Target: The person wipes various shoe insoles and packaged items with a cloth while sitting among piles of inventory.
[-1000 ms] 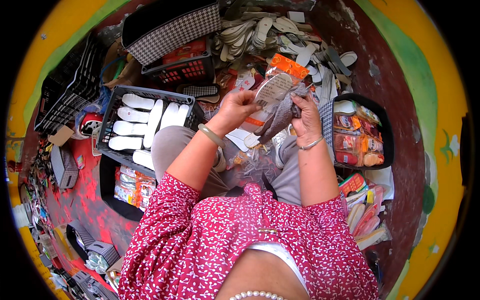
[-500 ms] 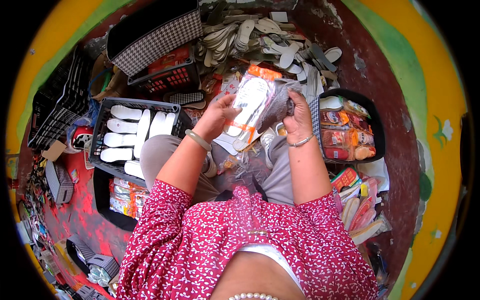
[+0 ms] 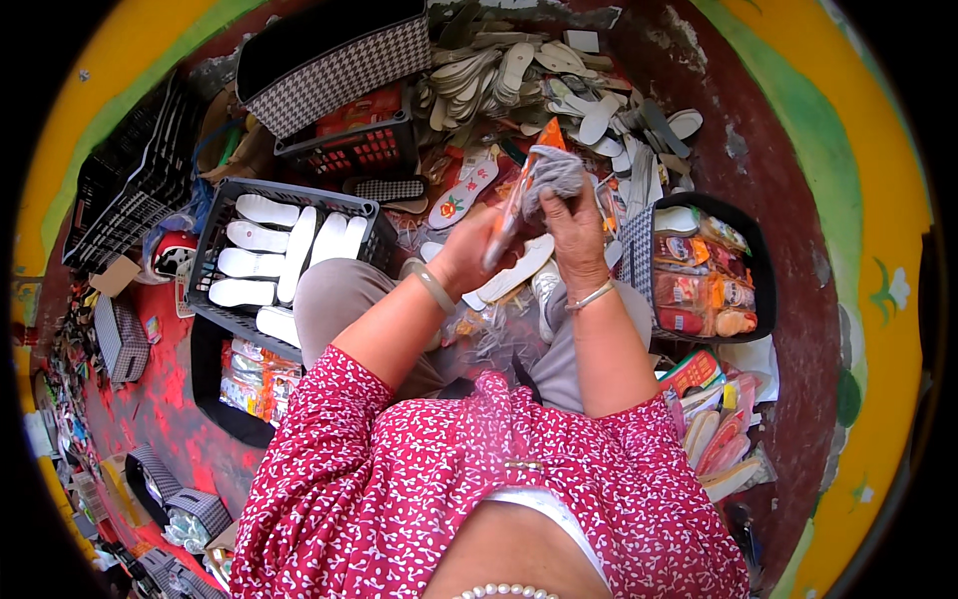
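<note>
seated on a dark red floor (image 3: 788, 329), knees in grey trousers, red flowered blouse at the lower edge. both hands raised together just above the knees, sharing one clear plastic packet of insoles (image 3: 519, 205) with an orange header at its top end. packet turned nearly edge-on to the camera, tilted, orange end up and away, lower end down toward the left palm. left hand (image 3: 467, 250) closed round the packet's lower half from the left, thumb lying along its near face, a pale bangle at the wrist. right hand (image 3: 574, 215) closed too, fingers curled over a crumpled grey wad of wrapping (image 3: 554, 168) pressed against the packet's upper right side; a thin bracelet on that wrist. packet thus caught between the two grips, touching both, clear of lap and floor. below the hands, loose clear bags and a white insole (image 3: 519, 270) lying across the knees. to the left, a black crate (image 3: 215, 235) filled with white insoles in rows, just beside the left knee. to the right, a black tray (image 3: 753, 255) packed with wrapped packets, near the right forearm. further ahead, a heap of loose insoles (image 3: 559, 90) against the wall, beside a black basket (image 3: 349, 150) holding red packets and a houndstooth-patterned box (image 3: 339, 75).
</note>
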A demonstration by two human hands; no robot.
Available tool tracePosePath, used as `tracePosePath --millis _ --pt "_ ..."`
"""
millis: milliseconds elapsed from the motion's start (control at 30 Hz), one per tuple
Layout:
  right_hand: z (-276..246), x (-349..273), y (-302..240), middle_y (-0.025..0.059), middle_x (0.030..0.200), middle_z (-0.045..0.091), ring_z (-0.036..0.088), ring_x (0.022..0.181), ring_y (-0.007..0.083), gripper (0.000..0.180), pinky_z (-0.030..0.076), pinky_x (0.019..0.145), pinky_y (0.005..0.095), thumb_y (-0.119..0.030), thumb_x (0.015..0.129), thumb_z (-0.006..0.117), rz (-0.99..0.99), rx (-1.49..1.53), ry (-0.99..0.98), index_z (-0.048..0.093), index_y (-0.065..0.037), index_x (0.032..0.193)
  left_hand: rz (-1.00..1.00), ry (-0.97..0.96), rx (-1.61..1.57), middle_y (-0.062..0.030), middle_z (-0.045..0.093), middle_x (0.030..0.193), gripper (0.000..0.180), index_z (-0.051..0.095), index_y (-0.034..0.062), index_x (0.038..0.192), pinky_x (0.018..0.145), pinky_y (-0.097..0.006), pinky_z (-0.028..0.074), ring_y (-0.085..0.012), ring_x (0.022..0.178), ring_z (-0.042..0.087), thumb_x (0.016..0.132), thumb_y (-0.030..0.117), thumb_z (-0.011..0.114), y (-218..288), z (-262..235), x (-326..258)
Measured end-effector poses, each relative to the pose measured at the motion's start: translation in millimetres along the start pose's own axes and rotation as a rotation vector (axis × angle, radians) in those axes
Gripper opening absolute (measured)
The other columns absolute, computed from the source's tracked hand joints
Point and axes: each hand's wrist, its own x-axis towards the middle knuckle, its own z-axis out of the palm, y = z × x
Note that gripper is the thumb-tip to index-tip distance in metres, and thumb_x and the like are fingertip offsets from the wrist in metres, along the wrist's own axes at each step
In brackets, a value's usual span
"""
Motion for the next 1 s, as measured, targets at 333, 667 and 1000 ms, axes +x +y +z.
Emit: tracePosePath --millis 333,667,1000 --pt "24.4 -11.8 4.3 0.012 0.1 0.062 0.061 0.091 0.0226 0.05 0.047 0.081 0.0312 -0.029 0.083 0.065 -0.056 -0.428 -0.037 0.044 -0.006 0.123 0.374 -0.068 -0.001 -0.0121 0.052 0.119 0.05 0.044 0.0026 0.125 0.092 -0.035 0.043 -0.0215 0.105 0.054 0.091 0.039 0.044 -2.7 5.3 2.5" --pt "46.3 -25.7 -1.6 0.0163 0.13 0.045 0.037 0.126 0.0326 0.042 0.026 0.103 0.0455 -0.024 0.078 0.063 -0.556 -0.945 -0.307 0.052 -0.007 0.115 0.241 -0.177 -0.562 -0.0168 0.05 0.122 0.065 0.044 0.0015 0.125 0.099 -0.043 0.037 -0.0311 0.112 0.05 0.091 0.055 0.032 18.4 -7.4 -5.1" --pt "-23.0 21.3 5.4 0.0134 0.111 0.059 0.06 0.095 0.0226 0.033 0.047 0.082 0.0308 -0.013 0.083 0.061 -0.065 -0.506 0.224 0.055 -0.001 0.113 0.05 -0.306 -0.286 -0.0147 0.046 0.126 0.072 0.02 0.0069 0.14 0.096 -0.04 0.041 -0.0268 0.114 0.05 0.076 0.006 0.053 3.7 19.4 -21.6"
